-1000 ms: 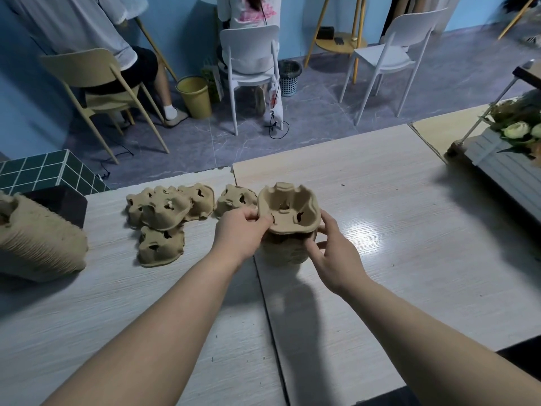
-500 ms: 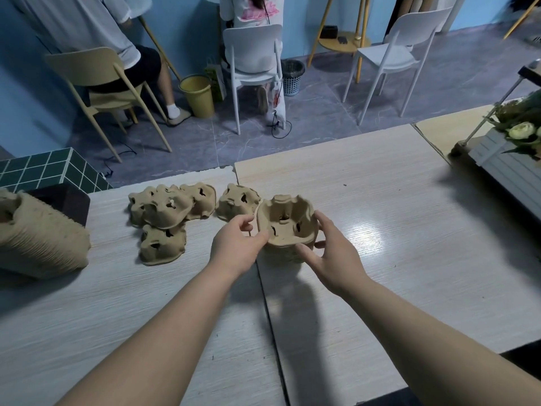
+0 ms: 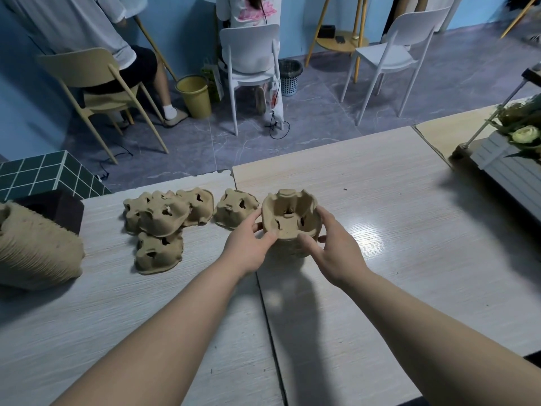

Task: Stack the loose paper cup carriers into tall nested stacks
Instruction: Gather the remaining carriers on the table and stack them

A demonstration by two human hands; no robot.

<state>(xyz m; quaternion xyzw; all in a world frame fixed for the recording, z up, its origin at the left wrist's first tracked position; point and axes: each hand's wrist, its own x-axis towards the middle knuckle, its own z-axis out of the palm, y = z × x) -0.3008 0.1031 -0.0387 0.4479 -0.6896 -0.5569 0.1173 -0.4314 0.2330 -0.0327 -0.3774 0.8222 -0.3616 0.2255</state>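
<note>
At nine o'clock on the desk (image 3: 380,200), a tall nested stack (image 3: 35,250) lies on its side. Toward ten o'clock, loose carriers (image 3: 164,215) sit in a cluster, one more (image 3: 235,208) just right. Centre: left hand (image 3: 248,244) and right hand (image 3: 336,250) hold an upright carrier stack (image 3: 288,218), fingers (image 3: 307,240) curled round its rim from both sides.

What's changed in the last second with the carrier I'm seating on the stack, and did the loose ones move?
The top carrier has gone down onto the short stack beneath it, which now shows less. Both hands have shifted lower on it: the left hand and right hand grip its near rim and sides. The loose carriers on the table and the big stack lying at left stayed put.
</note>
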